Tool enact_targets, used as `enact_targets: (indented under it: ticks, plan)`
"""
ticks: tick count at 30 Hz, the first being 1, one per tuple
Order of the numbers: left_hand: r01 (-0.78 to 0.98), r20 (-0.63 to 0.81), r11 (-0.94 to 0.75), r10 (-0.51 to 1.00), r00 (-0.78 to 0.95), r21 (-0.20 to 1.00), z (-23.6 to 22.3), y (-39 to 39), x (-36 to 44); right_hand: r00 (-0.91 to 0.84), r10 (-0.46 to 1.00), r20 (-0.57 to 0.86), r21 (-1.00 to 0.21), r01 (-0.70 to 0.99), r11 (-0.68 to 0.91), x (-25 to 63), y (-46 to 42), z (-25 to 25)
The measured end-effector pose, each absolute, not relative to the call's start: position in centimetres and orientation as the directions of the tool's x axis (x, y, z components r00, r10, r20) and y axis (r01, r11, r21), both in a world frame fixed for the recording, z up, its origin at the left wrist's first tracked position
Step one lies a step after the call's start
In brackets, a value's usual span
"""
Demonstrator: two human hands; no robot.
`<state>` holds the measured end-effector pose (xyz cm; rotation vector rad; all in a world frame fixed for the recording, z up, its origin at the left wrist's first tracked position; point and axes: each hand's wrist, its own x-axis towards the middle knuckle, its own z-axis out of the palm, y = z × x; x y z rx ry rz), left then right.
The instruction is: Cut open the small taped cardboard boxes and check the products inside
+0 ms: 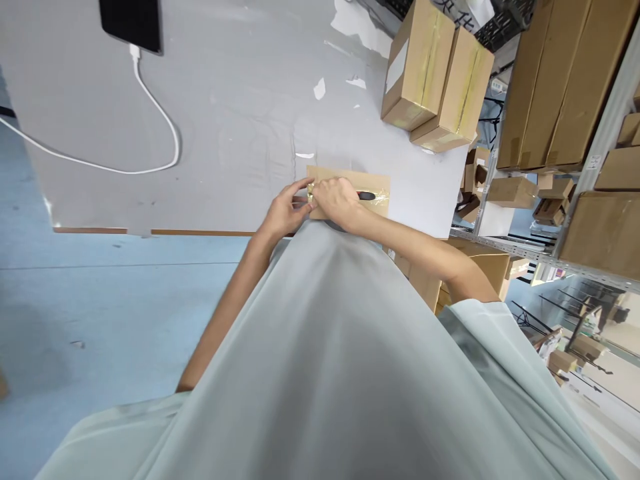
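Observation:
A small cardboard box with clear tape along its top lies at the front edge of the table, close against my shirt. My left hand is at the box's left end, thumb and fingers curved around that end where the tape looks crumpled. Over the top of the box, my right hand is closed around a tool with a black and red handle. Only the handle's end sticks out to the right of the fist; the rest of the tool is hidden by the fingers.
Two taped cardboard boxes stand at the table's back right. A dark phone with a white cable lies at the left. Paper scraps dot the grey table. Shelving with large cartons rises at the right.

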<state>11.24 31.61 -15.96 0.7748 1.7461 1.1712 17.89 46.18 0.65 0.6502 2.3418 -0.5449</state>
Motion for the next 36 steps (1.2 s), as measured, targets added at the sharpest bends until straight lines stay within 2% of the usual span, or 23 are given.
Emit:
enact_targets:
  ticks: [3, 6, 10, 14, 17, 20, 25, 33, 36]
  plan:
    - [0.032, -0.31, 0.363, 0.834, -0.457, 0.931, -15.8, 31.5, 11.7, -0.682, 0.215, -0.699, -0.115, 0.404, 0.908, 18.3, 46.2, 0.6]
    - [0.046, -0.314, 0.383, 0.814, -0.489, 0.922, -15.7, 31.3, 12.1, -0.67, 0.216, -0.71, -0.035, 0.341, 0.94, 19.8, 47.6, 0.2]
    - [0.028, -0.356, 0.433, 0.774, -0.524, 0.901, -15.2, 31.2, 12.4, -0.64, 0.271, -0.719, 0.032, 0.359, 0.933, 24.9, 52.1, -0.2]
    - [-0.063, -0.396, 0.438, 0.73, -0.558, 0.897, -14.5, 31.7, 13.0, -0.549, 0.368, -0.751, 0.129, 0.424, 0.896, 31.2, 57.0, 0.7]
    - [-0.094, -0.408, 0.435, 0.715, -0.568, 0.895, -14.1, 32.4, 13.5, -0.537, 0.382, -0.752, 0.149, 0.426, 0.892, 34.3, 59.0, 1.2]
    - [-0.105, -0.422, 0.45, 0.697, -0.58, 0.887, -13.8, 33.0, 13.8, -0.586, 0.352, -0.73, 0.097, 0.42, 0.902, 36.2, 60.4, 0.8]
    - [-0.131, -0.455, 0.477, 0.665, -0.592, 0.869, -13.2, 33.2, 13.9, -0.709, 0.259, -0.656, -0.114, 0.432, 0.895, 39.4, 62.9, -1.9]
    - [-0.18, -0.491, 0.484, 0.655, -0.575, 0.856, -12.7, 33.5, 13.5, -0.735, 0.424, -0.53, -0.274, 0.621, 0.735, 42.8, 61.7, -7.0]
    - [-0.191, -0.499, 0.488, 0.644, -0.58, 0.852, -12.6, 33.4, 13.1, -0.74, 0.473, -0.478, -0.377, 0.659, 0.651, 43.9, 60.6, -7.7]
